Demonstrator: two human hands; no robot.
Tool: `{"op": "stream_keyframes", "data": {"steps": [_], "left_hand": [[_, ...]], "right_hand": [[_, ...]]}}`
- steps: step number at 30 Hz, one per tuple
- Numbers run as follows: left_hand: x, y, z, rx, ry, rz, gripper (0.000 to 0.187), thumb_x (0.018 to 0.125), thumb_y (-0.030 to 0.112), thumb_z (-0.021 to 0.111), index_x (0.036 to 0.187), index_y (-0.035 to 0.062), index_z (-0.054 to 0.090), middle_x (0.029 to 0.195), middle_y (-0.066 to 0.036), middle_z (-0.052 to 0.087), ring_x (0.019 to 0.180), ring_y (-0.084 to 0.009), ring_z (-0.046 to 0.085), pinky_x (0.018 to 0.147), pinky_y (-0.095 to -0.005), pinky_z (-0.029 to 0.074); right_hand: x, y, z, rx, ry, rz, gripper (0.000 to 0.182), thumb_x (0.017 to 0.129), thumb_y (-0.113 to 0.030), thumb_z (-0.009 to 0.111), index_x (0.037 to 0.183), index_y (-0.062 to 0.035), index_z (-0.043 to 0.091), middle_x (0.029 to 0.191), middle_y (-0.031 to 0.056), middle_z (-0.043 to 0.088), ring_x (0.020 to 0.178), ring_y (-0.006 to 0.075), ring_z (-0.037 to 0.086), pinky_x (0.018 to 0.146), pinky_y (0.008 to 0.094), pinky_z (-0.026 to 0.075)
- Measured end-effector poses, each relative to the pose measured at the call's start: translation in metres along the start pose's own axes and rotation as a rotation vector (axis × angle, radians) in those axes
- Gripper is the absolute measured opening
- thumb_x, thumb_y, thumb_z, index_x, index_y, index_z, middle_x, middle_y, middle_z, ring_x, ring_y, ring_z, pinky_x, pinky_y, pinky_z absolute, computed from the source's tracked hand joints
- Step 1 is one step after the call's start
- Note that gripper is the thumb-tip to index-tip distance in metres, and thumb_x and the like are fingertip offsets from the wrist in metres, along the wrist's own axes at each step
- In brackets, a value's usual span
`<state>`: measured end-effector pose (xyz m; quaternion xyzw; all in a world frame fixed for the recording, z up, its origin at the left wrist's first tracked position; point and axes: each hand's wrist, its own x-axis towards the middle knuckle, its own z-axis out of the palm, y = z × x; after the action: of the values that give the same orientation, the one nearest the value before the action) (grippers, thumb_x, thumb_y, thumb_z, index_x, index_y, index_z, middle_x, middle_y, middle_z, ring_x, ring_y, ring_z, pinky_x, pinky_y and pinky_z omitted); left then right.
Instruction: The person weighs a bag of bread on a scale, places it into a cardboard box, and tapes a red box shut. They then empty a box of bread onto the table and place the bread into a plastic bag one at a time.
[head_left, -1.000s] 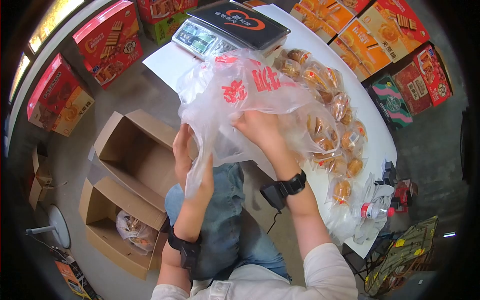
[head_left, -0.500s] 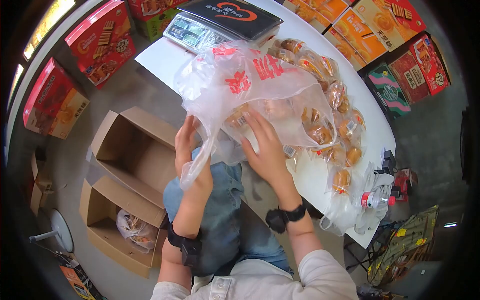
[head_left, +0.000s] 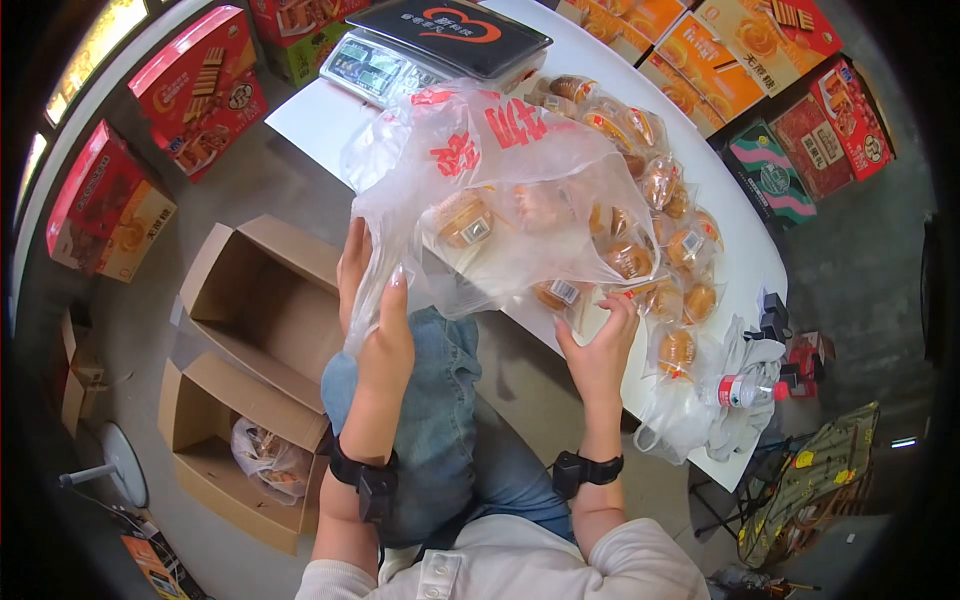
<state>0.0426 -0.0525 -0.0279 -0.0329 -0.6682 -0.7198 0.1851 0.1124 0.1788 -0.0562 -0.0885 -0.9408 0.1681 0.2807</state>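
Note:
A translucent plastic bag [head_left: 400, 215] with red print lies spread over the white table [head_left: 310, 130]. My left hand [head_left: 378, 310] is wrapped round the bag's near left edge. At the bag's lower right edge, my right hand [head_left: 603, 345] has thumb and fingers curved apart, close to the packaged buns; whether its fingertips touch the film is unclear. One wrapped bun [head_left: 463, 219] shows through the bag, and another wrapped bun [head_left: 556, 293] lies by the table's near edge. Several more wrapped buns [head_left: 690, 247] are heaped to the right.
A scale [head_left: 440, 50] stands at the back of the table. A bottle [head_left: 745, 391] and thin plastic bags [head_left: 680, 415] lie at the right end. Two open cartons [head_left: 225, 400] are on the floor at left, one holding a bagged item [head_left: 270, 458]. Gift boxes [head_left: 200, 90] stand around.
My right hand has moved right and down, from over the bun at the bag to the bag's lower right edge. The bun beneath it now shows. My left hand still holds the bag.

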Motion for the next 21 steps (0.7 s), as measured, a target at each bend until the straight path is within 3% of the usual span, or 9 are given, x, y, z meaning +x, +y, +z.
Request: {"op": "stream_keyframes", "data": {"steps": [2, 8, 10, 17, 21], "left_hand": [[-0.001, 0.001, 0.001, -0.006, 0.004, -0.058, 0.056, 0.078, 0.011, 0.047, 0.13, -0.003, 0.032, 0.129, -0.018, 0.039, 0.122, -0.0257, 0.034, 0.101, -0.0338, 0.024], [0.002, 0.009, 0.006, 0.109, 0.026, 0.104, 0.055, 0.078, 0.011, 0.049, 0.129, -0.0018, 0.035, 0.128, -0.017, 0.04, 0.12, -0.0257, 0.036, 0.1, -0.034, 0.025], [0.001, 0.011, 0.006, 0.107, 0.03, 0.064, 0.054, 0.078, 0.011, 0.049, 0.129, -0.0025, 0.036, 0.128, -0.017, 0.04, 0.12, -0.026, 0.036, 0.1, -0.0335, 0.025], [-0.003, 0.0, 0.005, 0.083, 0.04, -0.071, 0.052, 0.08, 0.012, 0.048, 0.127, -0.0042, 0.036, 0.13, -0.016, 0.039, 0.12, -0.026, 0.036, 0.099, -0.0336, 0.027], [0.0, 0.001, 0.009, -0.002, 0.054, 0.098, 0.052, 0.08, 0.012, 0.048, 0.128, -0.0033, 0.035, 0.129, -0.016, 0.039, 0.119, -0.0261, 0.037, 0.099, -0.0335, 0.028]], "right_hand": [[0.001, 0.001, 0.004, -0.026, -0.03, 0.03, 0.06, 0.06, -0.023, 0.075, 0.102, 0.0014, 0.04, 0.111, 0.0213, 0.042, 0.104, 0.0366, 0.039, 0.089, 0.0446, 0.032], [0.006, 0.011, 0.023, -0.014, -0.063, 0.013, 0.07, 0.056, -0.017, 0.079, 0.106, 0.002, 0.035, 0.11, 0.0203, 0.039, 0.106, 0.0366, 0.038, 0.093, 0.0436, 0.03], [0.007, 0.013, 0.025, 0.138, -0.119, 0.13, 0.072, 0.056, -0.015, 0.079, 0.108, 0.0031, 0.033, 0.109, 0.0202, 0.039, 0.106, 0.0359, 0.039, 0.092, 0.0411, 0.032], [0.01, 0.02, 0.032, 0.142, -0.134, 0.078, 0.072, 0.056, -0.013, 0.079, 0.11, 0.004, 0.033, 0.108, 0.0199, 0.04, 0.103, 0.0345, 0.042, 0.09, 0.0377, 0.035], [0.011, 0.024, 0.035, 0.132, -0.133, 0.1, 0.07, 0.057, -0.013, 0.078, 0.109, 0.0038, 0.035, 0.106, 0.0194, 0.043, 0.102, 0.0341, 0.044, 0.089, 0.0377, 0.036]]}}
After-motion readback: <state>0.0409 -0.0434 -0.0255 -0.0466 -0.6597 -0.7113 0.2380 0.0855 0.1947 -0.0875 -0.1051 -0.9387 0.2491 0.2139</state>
